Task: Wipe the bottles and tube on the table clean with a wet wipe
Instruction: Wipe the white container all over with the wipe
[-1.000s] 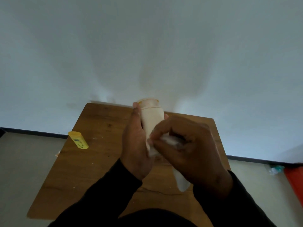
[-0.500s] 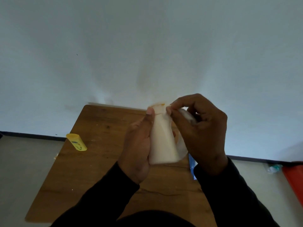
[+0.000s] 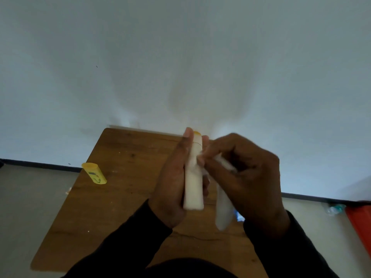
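My left hand (image 3: 172, 183) grips a pale cream tube (image 3: 193, 181) with a yellow-orange cap end pointing away from me, held above the wooden table (image 3: 112, 197). My right hand (image 3: 245, 177) pinches a white wet wipe (image 3: 222, 209) against the tube's right side near its upper half; the wipe's loose end hangs down below the hand. A yellow bottle (image 3: 94, 173) lies on its side at the table's left edge. A small bit of blue packaging (image 3: 239, 216) peeks out under my right wrist, mostly hidden.
The table stands against a white wall (image 3: 180, 67). Grey floor shows on both sides. On the floor at the right are a clear plastic bottle (image 3: 334, 208) and a red object (image 3: 361, 227).
The tube has turned edge-on in my left hand. My right hand has slid down from the tube's cap end to its side, and the wipe now hangs lower.
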The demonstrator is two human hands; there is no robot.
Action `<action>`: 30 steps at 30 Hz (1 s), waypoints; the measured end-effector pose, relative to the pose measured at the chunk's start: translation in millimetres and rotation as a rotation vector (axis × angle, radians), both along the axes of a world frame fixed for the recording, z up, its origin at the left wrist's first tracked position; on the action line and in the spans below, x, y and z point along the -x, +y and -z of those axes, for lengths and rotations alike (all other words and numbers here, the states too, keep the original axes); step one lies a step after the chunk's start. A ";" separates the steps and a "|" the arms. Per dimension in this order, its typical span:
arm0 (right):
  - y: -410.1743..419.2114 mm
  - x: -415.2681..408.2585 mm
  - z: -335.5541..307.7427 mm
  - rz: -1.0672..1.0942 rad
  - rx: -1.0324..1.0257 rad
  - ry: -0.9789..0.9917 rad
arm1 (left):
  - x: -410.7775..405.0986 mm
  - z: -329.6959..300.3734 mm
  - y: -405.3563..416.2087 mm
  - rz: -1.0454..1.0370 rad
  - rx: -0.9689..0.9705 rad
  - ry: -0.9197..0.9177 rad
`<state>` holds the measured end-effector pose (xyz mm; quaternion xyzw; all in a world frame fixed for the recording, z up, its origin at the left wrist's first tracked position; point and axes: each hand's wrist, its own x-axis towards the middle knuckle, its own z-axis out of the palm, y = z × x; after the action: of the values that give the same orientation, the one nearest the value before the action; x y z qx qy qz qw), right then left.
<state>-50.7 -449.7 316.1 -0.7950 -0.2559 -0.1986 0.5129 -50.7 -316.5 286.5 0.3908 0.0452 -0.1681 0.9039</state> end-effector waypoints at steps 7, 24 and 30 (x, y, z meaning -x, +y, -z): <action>7.0 -6.1 -4.2 0.138 -0.080 -0.008 | 4.8 -1.2 -2.3 0.057 0.038 -0.034; 4.8 16.6 31.4 0.278 0.033 -0.007 | -5.5 1.8 13.3 -0.328 0.515 0.324; 16.2 28.0 22.7 0.227 0.001 -0.122 | -4.4 1.7 9.8 -0.254 0.528 0.375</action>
<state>-78.7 -433.5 293.3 -0.8055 -0.1953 -0.3032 0.4702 -46.3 -306.7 284.8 0.0971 0.2139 -0.1291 0.9634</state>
